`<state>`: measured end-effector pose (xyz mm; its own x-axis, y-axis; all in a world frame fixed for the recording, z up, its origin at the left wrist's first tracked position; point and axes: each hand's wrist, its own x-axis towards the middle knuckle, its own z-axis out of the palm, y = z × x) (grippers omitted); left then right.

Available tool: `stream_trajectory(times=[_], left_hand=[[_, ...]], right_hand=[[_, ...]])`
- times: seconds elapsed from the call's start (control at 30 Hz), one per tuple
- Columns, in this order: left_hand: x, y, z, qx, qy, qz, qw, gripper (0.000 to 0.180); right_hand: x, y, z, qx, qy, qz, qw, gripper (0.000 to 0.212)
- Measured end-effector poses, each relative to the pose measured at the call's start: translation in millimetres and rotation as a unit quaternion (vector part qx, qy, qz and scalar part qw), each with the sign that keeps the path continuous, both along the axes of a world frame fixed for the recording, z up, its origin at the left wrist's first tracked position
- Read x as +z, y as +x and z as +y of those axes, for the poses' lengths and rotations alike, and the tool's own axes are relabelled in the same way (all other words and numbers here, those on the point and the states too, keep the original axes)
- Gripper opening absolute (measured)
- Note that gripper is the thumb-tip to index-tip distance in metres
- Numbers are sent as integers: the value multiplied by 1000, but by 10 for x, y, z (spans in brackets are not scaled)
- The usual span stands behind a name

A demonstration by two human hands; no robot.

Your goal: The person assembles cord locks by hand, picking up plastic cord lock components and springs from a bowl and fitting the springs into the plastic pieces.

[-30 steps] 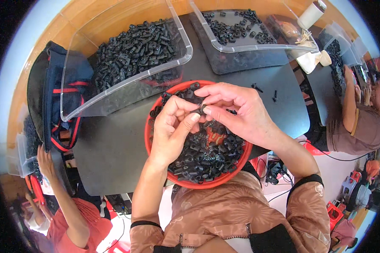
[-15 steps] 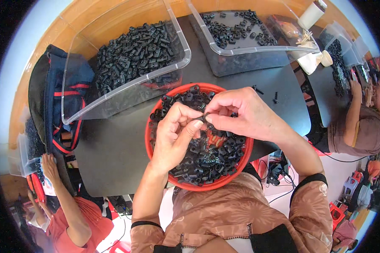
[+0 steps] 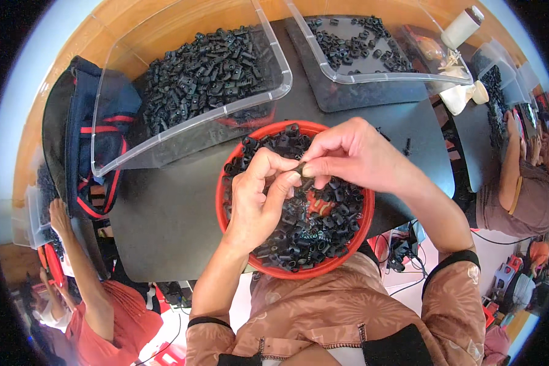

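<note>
The left hand (image 3: 255, 204) and the right hand (image 3: 365, 160) met above the red basin (image 3: 368, 222), thumb and forefinger of each pinching 1 small dark part (image 3: 301, 171) between them. The part was mostly hidden by the fingertips, so its exact shape could not be told. Below, black pieces (image 3: 299, 244) filled much of the basin, which stood at the near edge of the dark table (image 3: 165, 226).

Beyond it stood 2 clear bins: the left bin (image 3: 226, 111) held a large heap of black pieces, the right bin (image 3: 372, 93) a thinner scatter. A dark bag (image 3: 107, 113) with red trim lay left of the left bin. There were 2 co-workers nearby, 1 in red (image 3: 128, 314) at left, 1 in brown (image 3: 511, 204) at right.
</note>
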<state>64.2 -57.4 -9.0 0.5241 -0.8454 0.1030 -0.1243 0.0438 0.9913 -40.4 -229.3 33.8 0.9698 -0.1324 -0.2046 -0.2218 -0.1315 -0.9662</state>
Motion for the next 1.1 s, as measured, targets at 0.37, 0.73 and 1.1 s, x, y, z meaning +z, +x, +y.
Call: stream_trajectory(times=[0.37,0.73,1.1], left_hand=[[6,40,55,-72,-82,82,991,7],[69,-10,23,46,-33,88,994,18],[33,14,-8,92,-66,91,989,13]], right_hand=[[-23,75,-5,33,195,65,978,12],[702,86,-18,32,-99,-1,995,11],[-37,-195,110,-300,-161,-191,921,11]])
